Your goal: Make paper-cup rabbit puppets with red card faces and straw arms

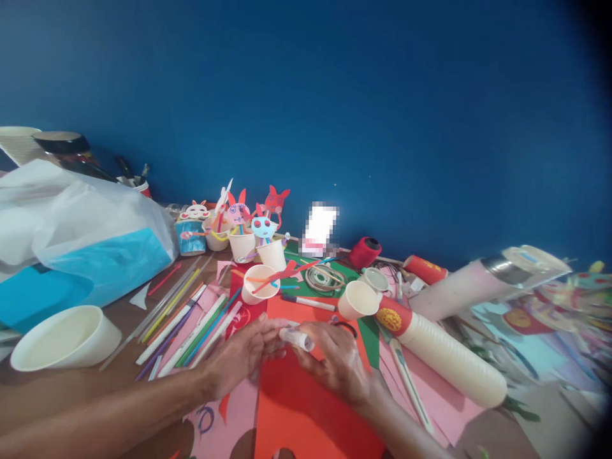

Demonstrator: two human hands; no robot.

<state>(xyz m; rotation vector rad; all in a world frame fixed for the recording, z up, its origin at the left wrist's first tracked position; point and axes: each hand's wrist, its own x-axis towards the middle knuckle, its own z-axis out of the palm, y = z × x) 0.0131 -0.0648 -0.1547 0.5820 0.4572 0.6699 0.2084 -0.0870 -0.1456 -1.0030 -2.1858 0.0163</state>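
Note:
Over an orange-red paper sheet (306, 401), my right hand (337, 360) grips a short, see-through whitish tube (297, 339) between thumb and fingers. Its exact kind is unclear. My left hand (246, 352) is just left of the tube, fingers stretched out and palm turned inward. The fingertips come close to the tube's left end; whether they touch it I cannot tell. Behind the hands lie a white marker (308, 303) and a paper cup (261, 284) with coloured sticks in it. Dark scissor handles (348, 327) show partly beside my right hand.
Paper-cup figures (241, 245) stand along the blue wall (335, 115). To the right lie a stack of cups (454, 363) and a utility knife (408, 382). Several markers (210, 328), a large bowl (67, 338) and a plastic bag (95, 217) occupy the left.

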